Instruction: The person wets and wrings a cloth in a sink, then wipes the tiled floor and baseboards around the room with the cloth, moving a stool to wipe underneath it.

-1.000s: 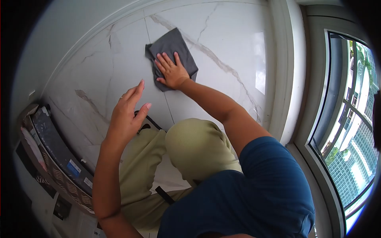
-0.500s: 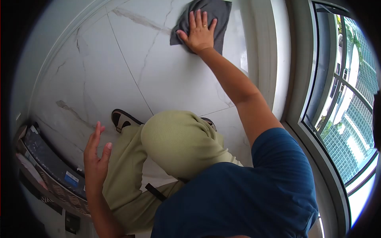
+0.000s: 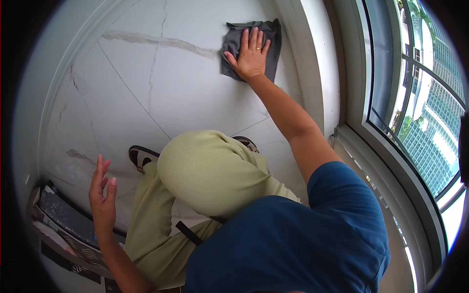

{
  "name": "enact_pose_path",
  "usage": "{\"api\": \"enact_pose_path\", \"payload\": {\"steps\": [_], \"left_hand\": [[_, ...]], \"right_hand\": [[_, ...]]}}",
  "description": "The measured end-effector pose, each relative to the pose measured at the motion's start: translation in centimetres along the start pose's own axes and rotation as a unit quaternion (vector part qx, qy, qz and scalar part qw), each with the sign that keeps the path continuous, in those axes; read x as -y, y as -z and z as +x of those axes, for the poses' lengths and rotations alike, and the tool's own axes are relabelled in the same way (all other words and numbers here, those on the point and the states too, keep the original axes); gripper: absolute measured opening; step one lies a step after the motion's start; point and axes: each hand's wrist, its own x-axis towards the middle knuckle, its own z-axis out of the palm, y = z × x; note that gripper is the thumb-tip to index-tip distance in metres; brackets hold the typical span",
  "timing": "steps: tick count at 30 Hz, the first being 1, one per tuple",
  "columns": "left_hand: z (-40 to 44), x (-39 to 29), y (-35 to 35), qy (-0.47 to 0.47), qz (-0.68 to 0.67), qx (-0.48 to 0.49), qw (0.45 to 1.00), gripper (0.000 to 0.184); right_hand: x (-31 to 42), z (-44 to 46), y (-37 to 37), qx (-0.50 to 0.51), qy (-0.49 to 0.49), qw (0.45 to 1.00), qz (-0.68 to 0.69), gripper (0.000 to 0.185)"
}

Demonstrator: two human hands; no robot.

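Observation:
A dark grey cloth [image 3: 232,43] lies spread and wrinkled on the white marble-patterned floor [image 3: 132,93]. My right hand [image 3: 250,54] rests flat on top of it, fingers spread, a ring on one finger. Part of the cloth is hidden under the palm. My left hand [image 3: 103,200] is raised at the lower left, beside my bent leg, with the thumb apart from the fingers. It holds nothing and touches nothing.
A patterned box [image 3: 88,249] with a dark item in it stands at the lower left. On the right run a white ledge [image 3: 312,53] and a large framed window [image 3: 435,117]. My knees and sandals are at the centre.
The cloth and my right hand have moved right across the floor, towards the ledge. My left hand appears lower and further left. The whole view has shifted too.

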Motion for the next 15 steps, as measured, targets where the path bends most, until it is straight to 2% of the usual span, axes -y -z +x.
{"api": "enact_pose_path", "payload": {"steps": [2, 4, 6, 7, 8, 9, 10, 12, 13, 14, 15], "left_hand": [[0.0, -0.6, -0.2, 0.001, -0.003, 0.010, 1.000, 0.055], [0.1, -1.4, 0.0, -0.007, 0.008, 0.007, 1.000, 0.055], [-0.1, -2.0, 0.4, -0.002, 0.016, -0.006, 1.000, 0.056], [-0.3, -2.3, 0.7, -0.010, 0.014, -0.007, 1.000, 0.055], [-0.9, -2.3, 1.2, -0.014, 0.012, -0.010, 1.000, 0.055], [-1.4, -1.8, 1.6, 0.001, 0.006, -0.032, 0.999, 0.055], [-1.9, -1.3, 2.0, 0.006, -0.008, -0.041, 0.999, 0.056], [-3.4, 0.0, 2.5, 0.029, -0.030, -0.066, 0.997, 0.057], [-4.0, 0.8, 2.6, 0.030, -0.038, -0.072, 0.996, 0.057], [-4.6, 1.5, 2.4, 0.029, -0.047, -0.076, 0.996, 0.057], [-5.5, 2.2, 2.2, 0.040, -0.055, -0.091, 0.993, 0.057]], "right_hand": [[5.7, 0.5, -0.3, 0.023, 0.050, 0.998, 0.040, 0.087], [8.7, -4.5, -0.7, 0.108, 0.154, 0.981, 0.047, 0.079], [7.5, -12.2, -0.9, 0.210, 0.259, 0.938, 0.092, 0.073], [5.5, -15.3, -0.9, 0.200, 0.329, 0.923, -0.002, 0.069], [2.5, -17.6, -0.5, 0.258, 0.337, 0.905, 0.022, 0.066], [-0.4, -17.7, -0.2, 0.280, 0.328, 0.902, -0.028, 0.070], [-1.9, -15.0, 2.0, 0.334, 0.263, 0.905, -0.024, 0.074], [-3.7, -7.6, 2.4, 0.201, 0.159, 0.962, -0.098, 0.083], [-3.7, -2.9, 0.5, 0.091, 0.104, 0.986, -0.099, 0.091], [-1.0, 2.7, 0.3, 0.071, 0.037, 0.991, -0.103, 0.096], [2.5, 7.5, -0.5, 0.032, 0.028, 0.996, -0.073, 0.099]]}}
